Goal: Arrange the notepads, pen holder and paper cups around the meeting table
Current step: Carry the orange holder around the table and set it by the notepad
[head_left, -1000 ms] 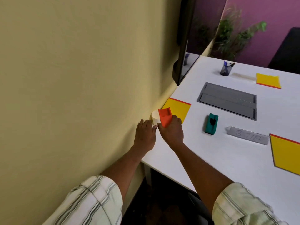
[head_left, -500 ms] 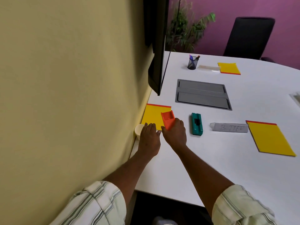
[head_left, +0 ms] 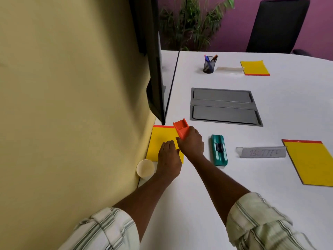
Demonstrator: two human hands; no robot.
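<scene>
The right hand (head_left: 191,142), a little left of the middle of the frame, is clenched around an orange holder (head_left: 181,128), which is held by its lower end and tilted, its open tray end raised toward the upper left. The holder looks like light, stiff plastic; it is judged that a grip across its narrow sides is enough, and that little force is needed. The left hand (head_left: 169,156), just beside the right one, is laid flat with straight fingers on a yellow notepad (head_left: 161,139) and grasps nothing. This pad lies against the wall at the left edge of the white table (head_left: 207,186). A pad like this is thin and can bend, so it is better slid flat or taken at an edge.

Below the left hand, at the wall, a paper cup (head_left: 145,168) stands upright. It is light and easily crushed or tipped, so it should be taken softly around its wall.

To the right lies a teal holder (head_left: 219,150). Two more notepads are seen, one at the right edge (head_left: 313,162) and one in the upper right (head_left: 255,67), near a mesh pen holder (head_left: 209,64).
</scene>
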